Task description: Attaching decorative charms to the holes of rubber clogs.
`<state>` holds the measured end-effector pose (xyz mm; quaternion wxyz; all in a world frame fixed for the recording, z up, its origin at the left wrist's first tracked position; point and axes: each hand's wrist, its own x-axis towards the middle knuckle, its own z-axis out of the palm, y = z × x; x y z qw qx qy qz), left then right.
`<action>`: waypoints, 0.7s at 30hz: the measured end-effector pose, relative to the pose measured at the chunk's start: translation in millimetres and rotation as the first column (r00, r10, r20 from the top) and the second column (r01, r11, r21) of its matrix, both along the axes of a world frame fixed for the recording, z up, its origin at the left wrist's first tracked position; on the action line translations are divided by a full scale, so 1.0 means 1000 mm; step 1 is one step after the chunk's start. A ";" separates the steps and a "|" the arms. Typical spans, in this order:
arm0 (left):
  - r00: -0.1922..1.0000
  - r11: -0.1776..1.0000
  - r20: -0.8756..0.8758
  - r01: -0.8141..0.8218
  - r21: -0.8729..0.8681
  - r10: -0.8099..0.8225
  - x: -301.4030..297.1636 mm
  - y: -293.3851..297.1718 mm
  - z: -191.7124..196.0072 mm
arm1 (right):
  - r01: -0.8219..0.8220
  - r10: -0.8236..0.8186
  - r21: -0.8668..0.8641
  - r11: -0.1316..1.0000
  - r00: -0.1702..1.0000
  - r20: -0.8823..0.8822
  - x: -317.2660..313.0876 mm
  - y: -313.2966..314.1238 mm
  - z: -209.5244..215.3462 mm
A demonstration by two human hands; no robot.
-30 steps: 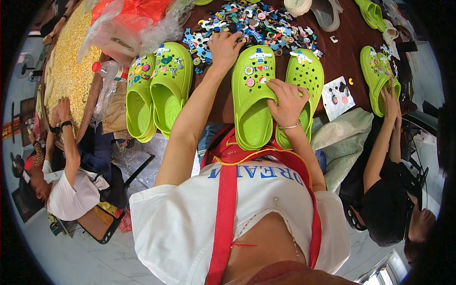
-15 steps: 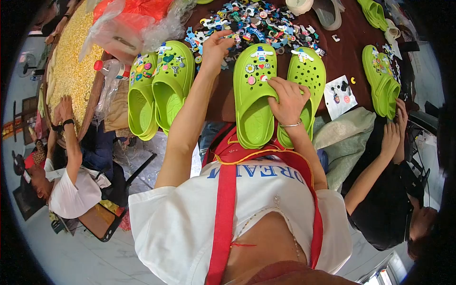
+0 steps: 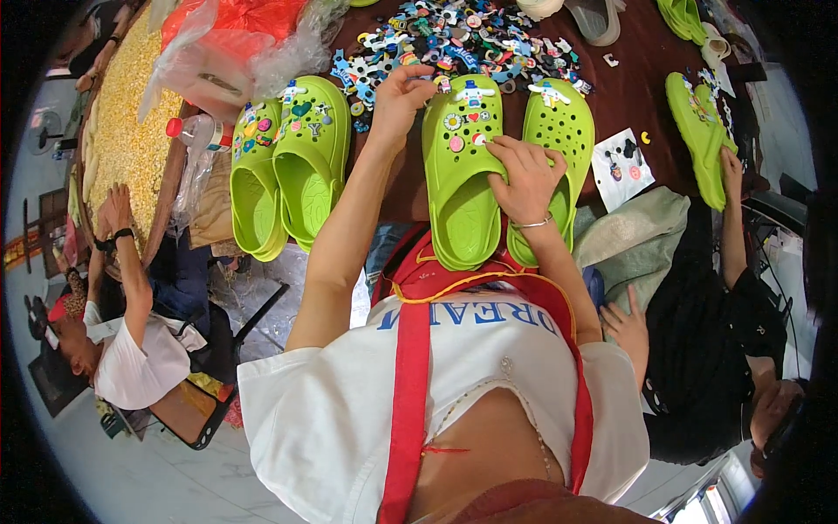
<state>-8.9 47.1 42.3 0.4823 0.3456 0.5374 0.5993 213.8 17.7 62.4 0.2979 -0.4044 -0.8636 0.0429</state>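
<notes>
A lime-green clog (image 3: 463,210) lies in front of me with several small charms on its upper. My right hand (image 3: 527,179) grips it at the right edge of its opening, fingertips next to a small white-and-red charm (image 3: 478,140). At the clog's upper left, my left hand (image 3: 403,106) is closed in a pinch on a tiny pink-and-white shoe charm (image 3: 443,85). Its exact shape is too small to tell. The matching clog (image 3: 559,131) sits to the right, with one white character charm (image 3: 550,93) near its toe and many bare holes.
Loose charms lie in a pile (image 3: 454,44) beyond the clogs. A decorated green pair (image 3: 310,166) stands left, beside a plastic bottle (image 3: 205,133) and bags. A white card (image 3: 621,170) with charms lies right. Co-workers sit at both sides, one holding a green clog (image 3: 705,140).
My left hand has come slightly right and down from the pile, with a small charm now showing at its fingertips. The co-worker at right has lowered one hand from the green clogs.
</notes>
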 end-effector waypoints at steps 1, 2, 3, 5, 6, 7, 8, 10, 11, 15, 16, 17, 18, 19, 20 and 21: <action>1.000 1.000 0.000 0.002 -0.001 -0.002 0.003 -0.001 0.003 | 0.002 -0.002 -0.001 1.000 1.000 0.000 0.000 0.000 0.000; 0.998 0.998 -0.034 0.058 0.008 -0.058 0.007 -0.001 0.005 | -0.001 0.001 0.001 1.000 1.000 0.002 0.000 0.000 0.000; 0.991 0.993 -0.069 0.115 0.015 -0.113 0.011 -0.002 0.009 | -0.003 0.003 0.003 1.000 1.000 0.004 0.000 0.001 0.000; 0.980 0.985 -0.096 0.175 0.010 -0.173 0.022 -0.006 0.017 | -0.005 0.005 -0.002 1.000 1.000 0.004 0.001 0.001 -0.001; 0.947 0.966 -0.205 0.259 0.025 -0.248 0.026 -0.005 0.016 | -0.009 0.009 -0.006 1.000 1.000 0.005 0.001 0.001 -0.001; 0.896 0.939 -0.312 0.343 0.032 -0.316 0.031 -0.006 0.020 | -0.006 0.006 -0.006 1.000 1.000 0.005 0.001 0.001 -0.002; 0.861 0.905 -0.280 0.389 -0.172 -0.424 0.036 -0.007 0.030 | -0.002 0.002 0.001 1.000 1.000 0.005 0.002 0.001 -0.002; 0.795 0.911 -0.446 0.381 -0.160 -0.411 0.044 -0.006 0.028 | 0.002 -0.002 0.010 1.000 1.000 0.005 0.002 0.001 -0.003; 0.705 0.916 -0.597 0.373 -0.147 -0.382 0.047 -0.006 0.026 | 0.003 -0.003 0.012 1.000 1.000 0.012 0.002 0.001 -0.003; 0.577 0.932 -0.786 0.363 0.003 -0.222 0.045 -0.004 0.018 | 0.006 -0.006 0.010 1.000 1.000 0.025 0.002 0.000 -0.002; 0.577 0.932 -0.786 0.363 0.002 -0.223 0.044 -0.003 0.017 | 0.006 -0.006 0.010 1.000 1.000 0.025 0.002 0.000 -0.003; 0.525 0.923 -0.826 0.383 0.016 -0.204 0.043 -0.002 0.016 | 0.008 -0.008 0.014 1.000 1.000 0.025 0.001 0.000 -0.004; 0.472 0.914 -0.862 0.404 0.028 -0.183 0.042 -0.002 0.015 | 0.009 -0.010 0.017 1.000 1.000 0.025 0.001 0.000 -0.004; 0.472 0.914 -0.862 0.404 0.026 -0.184 0.043 -0.002 0.017 | 0.010 -0.010 0.016 1.000 1.000 0.025 0.001 0.000 -0.004; 0.531 0.922 -0.807 0.386 -0.040 -0.257 0.044 -0.003 0.021 | 0.011 -0.011 0.015 1.000 1.000 0.024 0.001 0.001 -0.004; 0.588 0.922 -0.741 0.371 -0.108 -0.324 0.045 -0.003 0.022 | 0.012 -0.012 0.014 1.000 1.000 0.023 0.001 0.001 -0.004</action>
